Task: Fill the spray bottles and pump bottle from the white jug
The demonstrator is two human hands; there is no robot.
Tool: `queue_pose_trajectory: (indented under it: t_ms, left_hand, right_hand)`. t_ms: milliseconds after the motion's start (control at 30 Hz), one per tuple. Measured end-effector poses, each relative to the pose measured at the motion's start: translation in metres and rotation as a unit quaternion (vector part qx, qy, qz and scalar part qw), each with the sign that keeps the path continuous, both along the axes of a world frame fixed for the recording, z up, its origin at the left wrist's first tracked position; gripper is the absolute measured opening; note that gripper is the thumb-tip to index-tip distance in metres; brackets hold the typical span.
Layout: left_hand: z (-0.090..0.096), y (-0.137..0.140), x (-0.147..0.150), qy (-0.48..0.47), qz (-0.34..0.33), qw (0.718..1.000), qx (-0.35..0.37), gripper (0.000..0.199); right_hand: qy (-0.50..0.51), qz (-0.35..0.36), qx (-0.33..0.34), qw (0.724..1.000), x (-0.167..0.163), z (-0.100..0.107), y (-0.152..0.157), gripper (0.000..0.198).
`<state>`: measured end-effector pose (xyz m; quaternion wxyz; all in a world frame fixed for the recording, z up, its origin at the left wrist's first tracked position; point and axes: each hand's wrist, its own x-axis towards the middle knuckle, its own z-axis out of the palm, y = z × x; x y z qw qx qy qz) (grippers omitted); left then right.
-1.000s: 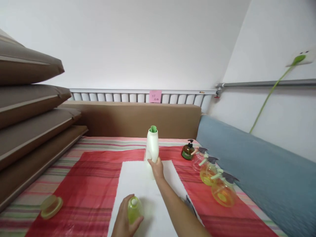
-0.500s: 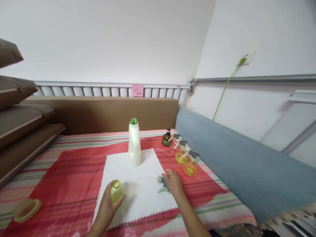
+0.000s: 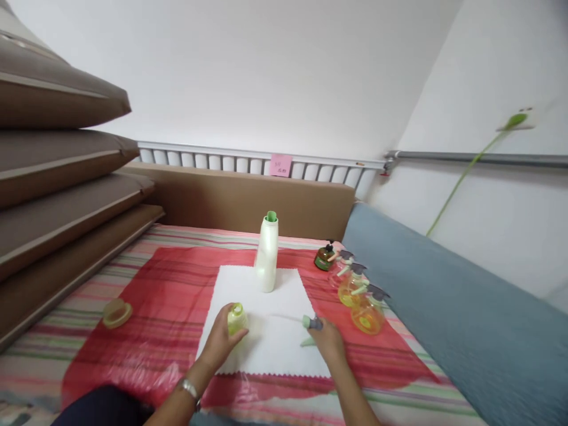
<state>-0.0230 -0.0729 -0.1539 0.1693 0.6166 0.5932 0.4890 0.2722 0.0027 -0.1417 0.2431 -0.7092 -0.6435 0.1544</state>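
My left hand [image 3: 220,334] is wrapped round a small, see-through yellow-green bottle [image 3: 237,318], which stands upright with its open neck up on the white cloth. My right hand [image 3: 331,340] has its fingers closed round the grey body of a trigger spray head [image 3: 312,322]. The spray head's pale green collar points left, and its thin tube reaches left over the cloth; its green trigger sticks out below. Behind both hands a tall white bottle [image 3: 267,254] with a green spout stands on the white cloth [image 3: 270,361].
Along the right stand several dispensers: a dark pump bottle [image 3: 323,258] and spray bottles, the nearest holding orange liquid [image 3: 367,319]. A yellowish cap [image 3: 117,313] lies at left on the red sheet [image 3: 164,302]. Stacked brown cushions [image 3: 66,195] rise at left; a blue-grey padded side [image 3: 444,296] runs at right.
The view has turned left, so everything sits further right. My right hand's fingers have closed round the spray head. My left hand keeps hold of the small bottle.
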Motion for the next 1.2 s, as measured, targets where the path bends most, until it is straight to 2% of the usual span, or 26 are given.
queue_pose_trajectory:
  t_ms: [100, 233, 400, 533, 867, 1033, 1200]
  left_hand:
    - [0.001, -0.001, 0.001, -0.014, 0.002, 1.000, 0.003, 0.056]
    - [-0.001, -0.001, 0.001, -0.024, 0.001, 1.000, 0.016, 0.056]
    - [-0.002, -0.002, 0.001, -0.028, 0.002, 0.999, 0.017, 0.057]
    - [-0.002, -0.002, 0.001, -0.022, -0.003, 1.000, 0.008, 0.057]
    - [-0.002, -0.002, 0.002, -0.011, -0.004, 1.000, 0.004, 0.057]
    - [-0.001, -0.002, 0.004, -0.005, -0.001, 1.000, 0.002, 0.057]
    - [-0.003, -0.002, 0.005, -0.008, 0.007, 1.000, -0.001, 0.059]
  right_hand:
    - [0.035, 0.019, 0.013, 0.999, 0.007, 0.017, -0.001, 0.013]
    - [0.061, 0.069, 0.056, 0.994, 0.006, 0.067, -0.010, 0.026]
    - [0.015, 0.136, 0.120, 0.983, -0.024, 0.138, -0.026, 0.041]
    - [-0.043, 0.193, 0.153, 0.968, -0.055, 0.166, -0.035, 0.035]
    - [-0.217, 0.305, 0.164, 0.913, -0.108, 0.184, -0.045, 0.032]
    - [-0.276, 0.362, 0.136, 0.880, -0.142, 0.172, -0.049, 0.038]
    - [-0.309, 0.381, 0.101, 0.865, -0.167, 0.157, -0.051, 0.038]
